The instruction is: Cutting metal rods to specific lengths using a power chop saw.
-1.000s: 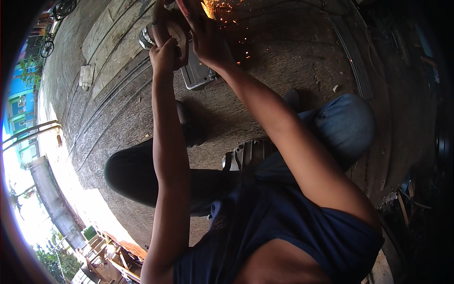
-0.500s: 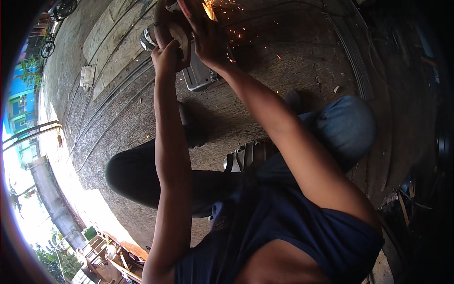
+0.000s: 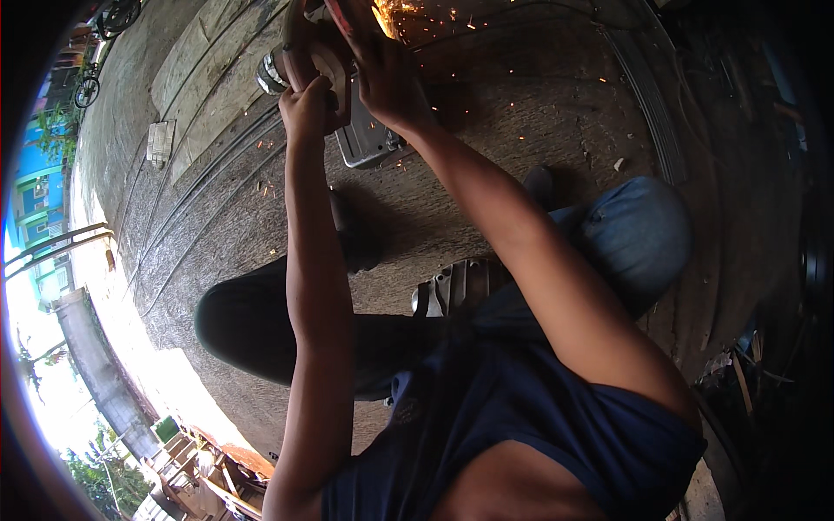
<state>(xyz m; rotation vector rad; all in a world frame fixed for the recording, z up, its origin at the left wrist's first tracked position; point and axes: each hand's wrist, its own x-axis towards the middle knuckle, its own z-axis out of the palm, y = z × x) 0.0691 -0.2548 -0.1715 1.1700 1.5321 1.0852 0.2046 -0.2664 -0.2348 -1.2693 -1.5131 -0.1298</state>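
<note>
At the top of the view stands what looks like a cut-off saw, with a grey metal base (image 3: 369,149). My left hand (image 3: 306,108) is closed round its brownish loop-shaped handle (image 3: 298,62). Just to the right, my right hand (image 3: 393,91) grips a dark bar with a red part (image 3: 341,16), its fingers pointing away from me. Bright orange sparks (image 3: 393,16) spray out beyond my right hand and scatter over the floor. A silver ribbed cylinder (image 3: 270,74) sits left of the handle. The cutting point is out of sight at the upper edge.
Long thin rods (image 3: 204,178) lie on the rough floor at the left, near a small pale block (image 3: 160,141). A ridged metal strip (image 3: 650,104) runs along the right. My bent knees (image 3: 638,230) and sandalled foot (image 3: 452,286) are below. Wooden pieces (image 3: 182,464) are piled lower left.
The sparks have spread differently, with some now left of my left forearm. Both hands keep their grip in nearly the same place; my right hand has shifted very slightly.
</note>
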